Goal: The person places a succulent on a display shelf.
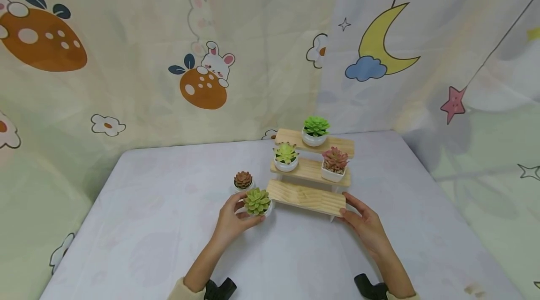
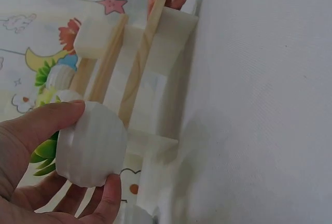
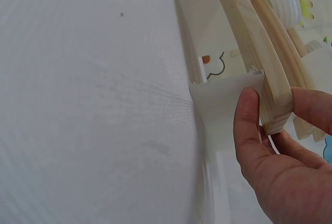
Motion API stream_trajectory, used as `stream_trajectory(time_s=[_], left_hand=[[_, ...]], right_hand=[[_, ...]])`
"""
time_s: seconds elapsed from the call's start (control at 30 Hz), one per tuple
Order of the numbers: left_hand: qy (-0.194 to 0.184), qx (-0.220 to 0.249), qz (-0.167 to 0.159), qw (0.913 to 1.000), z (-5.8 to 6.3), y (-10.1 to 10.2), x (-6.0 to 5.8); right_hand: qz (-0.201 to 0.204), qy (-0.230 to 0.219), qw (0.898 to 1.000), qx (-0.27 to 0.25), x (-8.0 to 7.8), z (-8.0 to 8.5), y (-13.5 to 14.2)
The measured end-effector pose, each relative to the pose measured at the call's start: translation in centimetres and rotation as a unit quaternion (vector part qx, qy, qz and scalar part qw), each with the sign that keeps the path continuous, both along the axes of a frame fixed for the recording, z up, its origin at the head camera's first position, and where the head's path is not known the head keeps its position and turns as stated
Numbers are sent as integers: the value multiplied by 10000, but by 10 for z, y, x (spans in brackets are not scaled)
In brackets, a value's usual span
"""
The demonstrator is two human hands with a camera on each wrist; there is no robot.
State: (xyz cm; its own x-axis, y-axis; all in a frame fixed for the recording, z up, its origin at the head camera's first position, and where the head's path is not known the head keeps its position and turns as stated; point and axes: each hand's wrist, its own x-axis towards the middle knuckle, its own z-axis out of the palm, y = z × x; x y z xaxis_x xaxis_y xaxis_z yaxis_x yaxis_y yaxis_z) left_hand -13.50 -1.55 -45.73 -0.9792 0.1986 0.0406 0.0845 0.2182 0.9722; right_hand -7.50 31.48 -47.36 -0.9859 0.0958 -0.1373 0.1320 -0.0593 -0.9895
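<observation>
My left hand (image 1: pixel 231 221) grips a light green potted succulent (image 1: pixel 257 201) by its ribbed white pot (image 2: pixel 92 143), thumb on one side and fingers on the other. It is just left of the lowest board (image 1: pixel 307 197) of a three-tier wooden plant stand. With thumb and fingers, my right hand (image 1: pixel 368 228) pinches the right end of that board, above a white leg (image 3: pixel 228 105). The middle board bears a yellow-green succulent (image 1: pixel 286 153) at left and a reddish succulent (image 1: pixel 335 161) in a square pot at right. A bright green succulent (image 1: pixel 316 127) stands on the top board.
A brown succulent (image 1: pixel 243 180) in a white pot stands on the table just behind my left hand. White cloth covers the table (image 1: pixel 147 225). A printed curtain (image 1: pixel 261 56) hangs close behind the stand.
</observation>
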Motion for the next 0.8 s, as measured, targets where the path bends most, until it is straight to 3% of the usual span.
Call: stream_trajectory(time_s=[0.8], left_hand=[[-72,329,-160,9993,13,21,-14]], right_hand=[[-45,76,9999,-53,0,1,-1]])
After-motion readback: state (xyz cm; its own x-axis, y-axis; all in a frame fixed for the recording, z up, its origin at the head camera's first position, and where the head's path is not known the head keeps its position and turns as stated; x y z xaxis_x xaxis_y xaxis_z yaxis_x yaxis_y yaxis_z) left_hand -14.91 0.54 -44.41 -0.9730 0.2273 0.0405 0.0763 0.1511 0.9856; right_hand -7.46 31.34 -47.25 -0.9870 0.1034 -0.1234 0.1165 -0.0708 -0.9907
